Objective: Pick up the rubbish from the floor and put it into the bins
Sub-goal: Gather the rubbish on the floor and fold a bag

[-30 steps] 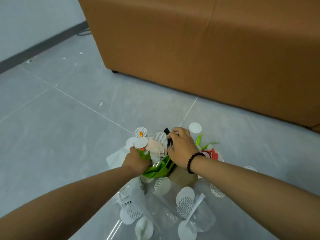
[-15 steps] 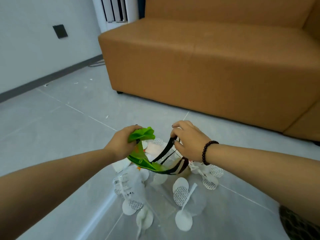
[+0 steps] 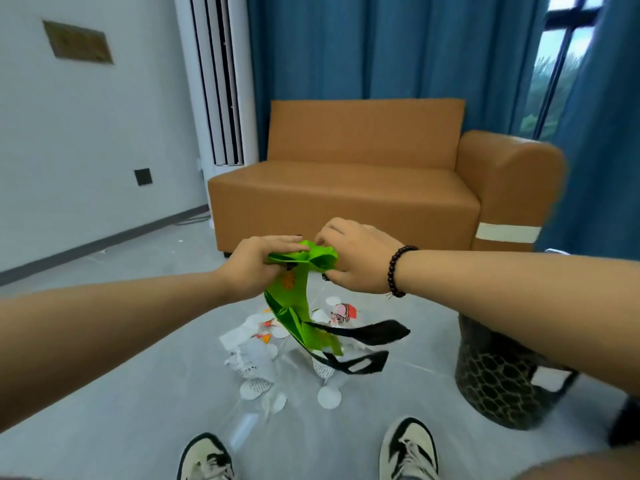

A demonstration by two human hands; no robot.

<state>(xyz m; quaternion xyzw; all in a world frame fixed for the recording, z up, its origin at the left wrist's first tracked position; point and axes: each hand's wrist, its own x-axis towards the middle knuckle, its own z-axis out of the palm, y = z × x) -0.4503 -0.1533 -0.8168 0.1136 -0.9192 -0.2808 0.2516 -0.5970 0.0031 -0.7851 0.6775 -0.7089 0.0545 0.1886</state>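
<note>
A crumpled green paper bag with black ribbon handles hangs in the air over the floor. My left hand grips its top from the left. My right hand, with a dark bead bracelet on the wrist, pinches the same top edge from the right. Below the bag lies a heap of rubbish: white round paper pads, clear plastic wrappers and a small red and white printed scrap. A dark mesh bin stands on the floor to the right, under my right forearm.
An orange sofa stands straight ahead against blue curtains. A white standing air conditioner is at the sofa's left. My two shoes are at the bottom edge. Small white scraps lie near the left wall's skirting.
Both hands have lifted the green bag higher off the heap and come together at its top. The head has tilted up, so the whole sofa, the curtains and the bin now show.
</note>
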